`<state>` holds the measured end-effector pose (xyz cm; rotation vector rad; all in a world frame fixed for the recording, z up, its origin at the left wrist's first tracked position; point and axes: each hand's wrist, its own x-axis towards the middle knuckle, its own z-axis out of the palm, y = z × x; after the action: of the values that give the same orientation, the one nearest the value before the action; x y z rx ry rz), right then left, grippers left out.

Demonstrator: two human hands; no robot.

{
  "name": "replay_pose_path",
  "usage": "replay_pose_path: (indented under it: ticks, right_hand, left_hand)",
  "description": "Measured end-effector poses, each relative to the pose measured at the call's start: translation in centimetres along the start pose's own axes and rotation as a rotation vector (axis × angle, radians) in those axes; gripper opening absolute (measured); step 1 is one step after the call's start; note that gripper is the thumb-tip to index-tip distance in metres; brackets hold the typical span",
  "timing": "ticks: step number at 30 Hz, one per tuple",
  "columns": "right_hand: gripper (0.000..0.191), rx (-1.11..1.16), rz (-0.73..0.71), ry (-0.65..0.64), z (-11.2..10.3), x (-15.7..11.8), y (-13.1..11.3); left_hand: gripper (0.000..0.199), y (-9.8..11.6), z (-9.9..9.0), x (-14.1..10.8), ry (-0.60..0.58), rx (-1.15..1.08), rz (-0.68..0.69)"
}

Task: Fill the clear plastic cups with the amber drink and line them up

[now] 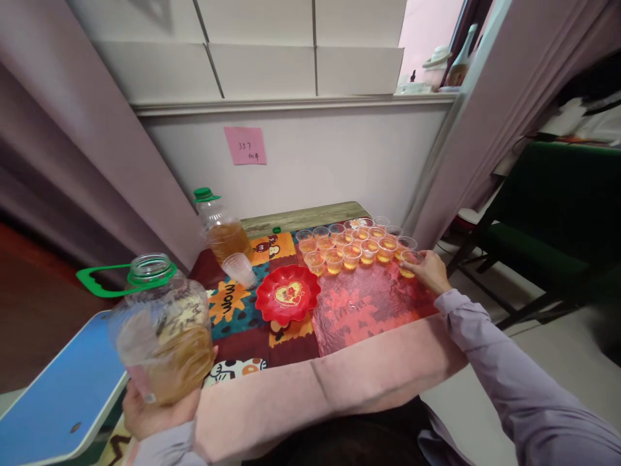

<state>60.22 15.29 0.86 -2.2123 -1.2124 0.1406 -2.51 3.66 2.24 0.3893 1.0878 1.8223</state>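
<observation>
My left hand (162,408) supports a large clear jug (162,336) from underneath, its fingers around the base. The jug has a green handle ring, an uncapped mouth and amber liquid in its lower part. On the right, my right hand (431,272) grips the rim of a small clear plastic cup (409,264) with some amber liquid in it. This cup is at the front right end of several rows of similar cups (352,255), many holding amber liquid. A red scalloped plate (288,295) with a heart print lies between the jug and the cups.
A second jug (226,236) with a green cap stands at the back left, beside a tipped stack of clear cups (239,268). A small green cap (276,230) lies near the wall. A blue board (63,388) is at left, a dark green chair (548,220) at right.
</observation>
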Motion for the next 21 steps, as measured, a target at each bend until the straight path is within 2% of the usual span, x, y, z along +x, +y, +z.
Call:
replay_pose_path:
  ticks: [2,5,7,10,12,14,16,18,21]
  right_hand:
    - [0.075,0.005,0.012,0.005,0.2,0.0,0.1]
    - [0.079,0.018,0.023,0.003,0.4,-0.1,0.1]
    - [0.088,0.033,0.02,-0.007,0.4,-0.3,0.1]
    - [0.107,0.054,-0.029,-0.007,0.0,-1.1,0.0]
    - [0.119,0.081,-0.099,0.063,-0.7,-1.9,-0.5]
    - [0.122,0.133,-0.201,0.182,-1.5,-2.9,-2.0]
    - [0.11,0.207,-0.342,0.284,-2.3,-4.2,-4.7]
    - [0.086,0.304,-0.509,0.328,-2.7,-6.1,-8.5]
    - [0.043,0.481,-0.769,0.071,-2.0,-9.7,-15.3]
  left_hand:
    - [0.063,0.0,0.1,0.0,0.023,0.003,0.026]
    - [0.061,0.2,-0.2,0.2,-0.035,0.016,-0.022]
    - [0.059,0.3,-0.4,0.4,-0.069,0.022,-0.042]
    - [0.06,0.0,-0.5,0.5,-0.06,0.006,0.012]
    - [0.061,-0.3,-0.5,0.3,-0.016,-0.03,0.051]
    - [0.063,-0.6,-0.6,0.2,-0.014,-0.071,0.019]
    - [0.064,-0.9,-1.1,0.3,0.003,-0.12,-0.026]
    - [0.063,-1.1,-2.0,0.7,-0.001,-0.177,-0.028]
    - [0.063,-1.5,-3.7,1.5,-0.118,-0.22,-0.063]
